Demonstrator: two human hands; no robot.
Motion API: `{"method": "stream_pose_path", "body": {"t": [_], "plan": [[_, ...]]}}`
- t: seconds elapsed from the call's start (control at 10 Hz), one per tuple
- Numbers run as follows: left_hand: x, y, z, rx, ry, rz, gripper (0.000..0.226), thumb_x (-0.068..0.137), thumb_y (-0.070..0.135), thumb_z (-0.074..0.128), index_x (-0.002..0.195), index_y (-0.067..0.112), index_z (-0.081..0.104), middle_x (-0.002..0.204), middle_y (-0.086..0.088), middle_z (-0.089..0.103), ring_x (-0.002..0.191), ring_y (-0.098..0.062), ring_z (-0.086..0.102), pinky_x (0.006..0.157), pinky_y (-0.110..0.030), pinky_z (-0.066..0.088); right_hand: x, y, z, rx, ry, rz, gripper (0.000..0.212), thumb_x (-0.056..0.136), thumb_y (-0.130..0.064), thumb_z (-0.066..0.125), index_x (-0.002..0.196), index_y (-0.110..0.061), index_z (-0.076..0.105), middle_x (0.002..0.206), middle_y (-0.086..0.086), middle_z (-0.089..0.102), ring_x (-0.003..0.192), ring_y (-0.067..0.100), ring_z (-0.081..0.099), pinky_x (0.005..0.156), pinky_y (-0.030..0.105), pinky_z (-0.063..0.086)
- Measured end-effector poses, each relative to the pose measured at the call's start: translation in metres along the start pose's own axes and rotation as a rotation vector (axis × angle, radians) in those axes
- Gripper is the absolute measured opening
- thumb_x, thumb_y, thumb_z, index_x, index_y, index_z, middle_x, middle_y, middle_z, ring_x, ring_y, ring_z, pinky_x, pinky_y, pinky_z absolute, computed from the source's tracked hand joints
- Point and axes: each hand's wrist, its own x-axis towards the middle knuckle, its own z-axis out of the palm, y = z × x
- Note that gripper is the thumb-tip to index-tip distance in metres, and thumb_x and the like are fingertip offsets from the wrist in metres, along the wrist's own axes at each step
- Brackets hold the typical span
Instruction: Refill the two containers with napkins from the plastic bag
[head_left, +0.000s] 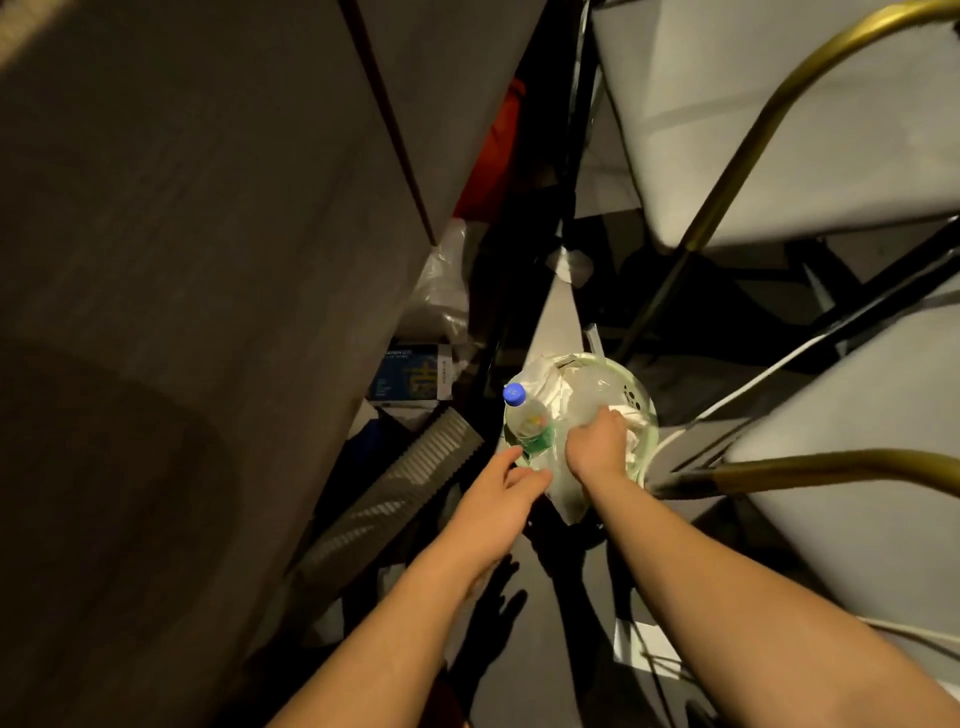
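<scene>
A round pale-green bin (648, 415) stands on the floor between the furniture. Crumpled clear plastic bag (589, 388) fills its top, with white paper (635, 415) at the right side. A clear bottle with a blue cap (523, 415) stands in its left side. My right hand (597, 441) reaches down into the bin, fingers curled into the plastic and white paper; the fingertips are hidden. My left hand (501, 496) hovers at the bin's near-left rim with fingers straight, holding nothing. No napkin containers are in view.
A dark cabinet wall (208, 312) fills the left. Chairs with grey seats and gold frames (753, 130) crowd the right. More plastic bags (441, 291), a blue box (410, 376) and a ribbed grey panel (410, 488) lie on the floor left of the bin.
</scene>
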Motion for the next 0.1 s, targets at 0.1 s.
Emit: {"method": "stream_pose_path", "body": {"t": [0.1], "plan": [[-0.0204, 0.0131, -0.0009, -0.008, -0.016, 0.103, 0.045, 0.102, 0.034, 0.054, 0.144, 0.038, 0.04, 0.111, 0.026, 0.055, 0.107, 0.006, 0.053, 0.09, -0.01, 0.039, -0.0097, 0.0041, -0.016, 0.016, 0.063, -0.063, 0.053, 0.098, -0.003, 0.045, 0.15, -0.002, 0.037, 0.158, 0.013, 0.034, 0.139, 0.034, 0.042, 0.116, 0.04, 0.035]]}}
